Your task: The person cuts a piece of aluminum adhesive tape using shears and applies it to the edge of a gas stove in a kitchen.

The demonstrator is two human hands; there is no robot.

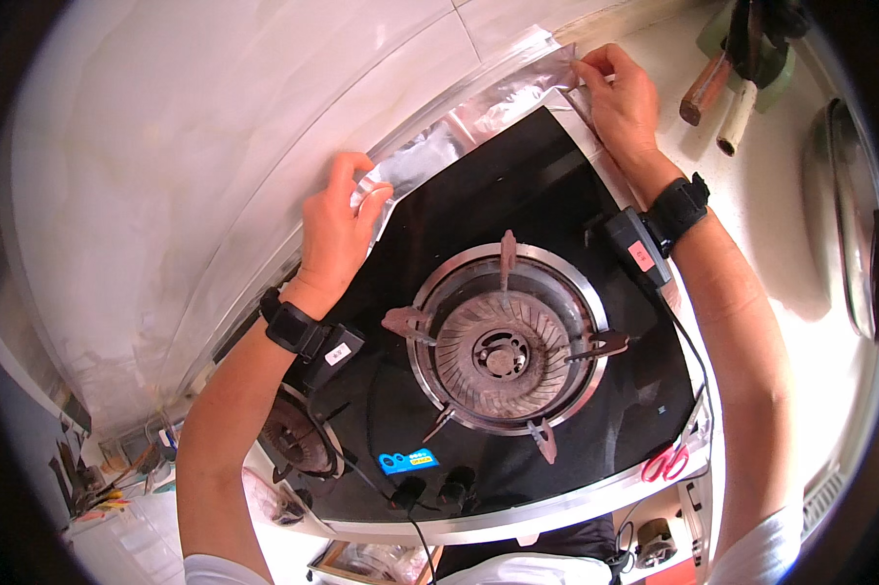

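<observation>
A strip of aluminium foil (417, 162) runs along the back edge of a black glass gas hob (483, 197), against the wall. My left hand (340, 227) pinches the foil's left part between thumb and fingers. At the strip's far right end, my right hand (618, 95) grips the foil's corner with thumb and forefinger. In front of both hands is a round gas burner (501, 355) with metal pan supports around it. Each wrist wears a black strap with a small black box and a cable.
Red-handled scissors (664, 463) lie at the hob's front right corner. Handled tools (705, 91) stand in a green holder at the upper right, above a glass lid (849, 219). A second burner (300, 431) is at the left. Tiled wall (227, 110) bounds the back.
</observation>
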